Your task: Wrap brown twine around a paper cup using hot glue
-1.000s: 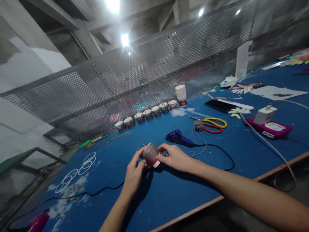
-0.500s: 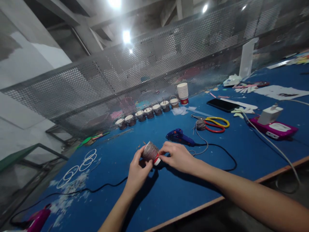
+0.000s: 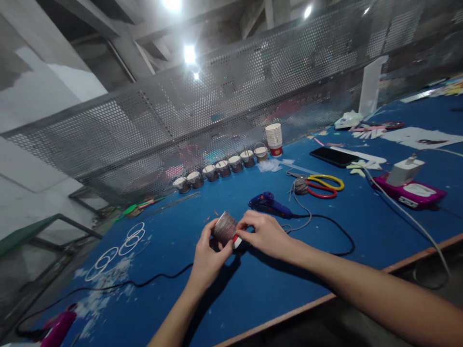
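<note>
My left hand [image 3: 211, 255] is wrapped around a paper cup [image 3: 224, 228], thumb near its red and white end. The cup lies tilted, and most of its side is covered in wound grey-brown yarn. Against the red part, my right hand [image 3: 262, 232] has thumb and fingertips pinched together at the edge of the winding. A strand of grey yarn [image 3: 310, 218] runs from a small yarn ball [image 3: 301, 186] to beside the right hand; the part between the fingertips is hidden. Beyond that hand lies a blue glue gun [image 3: 270, 205].
Scissors [image 3: 327, 185] with yellow and red handles lie by the yarn ball. Several wrapped cups [image 3: 222, 168] line the back, next to a stack of paper cups [image 3: 274, 140]. White rings [image 3: 132, 238] lie left. Black cables cross the blue table; a phone [image 3: 333, 156] rests right.
The cup has turned slightly in my left hand, and the left thumb has moved towards the red end. My right fingertips remain pinched at the winding's edge.
</note>
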Demonstrator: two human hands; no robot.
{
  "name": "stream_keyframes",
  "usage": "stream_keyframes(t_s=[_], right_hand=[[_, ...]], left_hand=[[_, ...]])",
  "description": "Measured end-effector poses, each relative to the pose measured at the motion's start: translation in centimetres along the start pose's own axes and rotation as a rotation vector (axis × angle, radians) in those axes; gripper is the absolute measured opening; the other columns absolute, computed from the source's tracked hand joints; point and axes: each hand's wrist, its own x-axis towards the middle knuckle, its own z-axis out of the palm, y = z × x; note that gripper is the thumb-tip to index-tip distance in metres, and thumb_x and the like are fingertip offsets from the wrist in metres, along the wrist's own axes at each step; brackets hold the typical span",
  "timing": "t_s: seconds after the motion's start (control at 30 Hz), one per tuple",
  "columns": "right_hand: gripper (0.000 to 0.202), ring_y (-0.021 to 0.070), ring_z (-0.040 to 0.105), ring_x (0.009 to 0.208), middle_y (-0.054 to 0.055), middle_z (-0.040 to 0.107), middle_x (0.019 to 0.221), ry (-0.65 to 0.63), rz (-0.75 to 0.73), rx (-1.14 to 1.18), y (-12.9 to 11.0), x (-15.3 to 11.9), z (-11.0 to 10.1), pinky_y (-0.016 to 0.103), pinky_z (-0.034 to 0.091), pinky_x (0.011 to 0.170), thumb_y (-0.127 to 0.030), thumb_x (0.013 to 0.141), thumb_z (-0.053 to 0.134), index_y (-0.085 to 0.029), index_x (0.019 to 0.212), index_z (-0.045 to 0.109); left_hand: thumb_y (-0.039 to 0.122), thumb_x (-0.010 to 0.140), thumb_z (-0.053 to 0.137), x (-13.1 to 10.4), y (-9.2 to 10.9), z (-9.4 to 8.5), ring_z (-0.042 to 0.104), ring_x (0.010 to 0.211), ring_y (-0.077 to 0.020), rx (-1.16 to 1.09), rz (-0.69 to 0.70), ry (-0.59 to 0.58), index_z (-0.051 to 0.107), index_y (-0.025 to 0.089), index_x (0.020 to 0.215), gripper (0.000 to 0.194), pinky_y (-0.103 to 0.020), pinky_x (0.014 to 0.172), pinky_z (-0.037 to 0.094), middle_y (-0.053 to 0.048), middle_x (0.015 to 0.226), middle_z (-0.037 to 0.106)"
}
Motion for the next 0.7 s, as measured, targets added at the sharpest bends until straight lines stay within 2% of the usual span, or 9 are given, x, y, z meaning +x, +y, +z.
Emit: stream_keyframes(t_s=[0.37, 0.47, 0.6, 0.7], right_hand=[[0.005, 0.0137, 0.060, 0.074, 0.001, 0.066, 0.081, 0.018, -0.011, 0.011, -0.05, -0.28, 0.17, 0.024, 0.040, 0.067, -0.016, 0.081, 0.067, -0.019, 0.078, 0.069], [0.004, 0.0135, 0.060, 0.073, 0.001, 0.065, 0.081, 0.035, -0.085, 0.016, -0.03, -0.43, 0.34, 0.023, 0.041, 0.067, -0.016, 0.081, 0.067, -0.019, 0.079, 0.069], [0.006, 0.0146, 0.059, 0.072, 0.003, 0.065, 0.081, 0.006, -0.251, -0.060, -0.29, -0.76, 0.24, 0.024, 0.040, 0.066, -0.020, 0.084, 0.064, -0.018, 0.081, 0.069], [0.010, 0.0149, 0.059, 0.071, 0.004, 0.065, 0.080, -0.036, -0.285, -0.106, -0.50, -0.92, -0.06, 0.024, 0.040, 0.064, -0.020, 0.087, 0.061, -0.018, 0.083, 0.070]], left_hand=[[0.026, 0.063, 0.067, -0.19, 0.47, -0.04, 0.051, 0.063, -0.0107, -0.008, 0.019, 0.018, 0.055, 0.020, 0.101, 0.040, -0.023, 0.058, 0.045, 0.000, 0.089, 0.058], [0.027, 0.062, 0.068, -0.16, 0.63, -0.04, 0.052, 0.064, -0.0116, -0.017, 0.021, 0.071, 0.055, 0.020, 0.097, 0.038, -0.023, 0.058, 0.046, 0.001, 0.084, 0.057], [0.026, 0.062, 0.068, -0.10, 0.43, -0.27, 0.055, 0.070, -0.0130, -0.047, 0.031, 0.134, 0.055, 0.020, 0.099, 0.040, -0.023, 0.060, 0.048, -0.001, 0.091, 0.057], [0.026, 0.064, 0.068, -0.06, 0.22, -0.54, 0.057, 0.073, -0.0134, -0.080, 0.040, 0.175, 0.054, 0.021, 0.101, 0.040, -0.023, 0.062, 0.049, -0.002, 0.095, 0.058]])
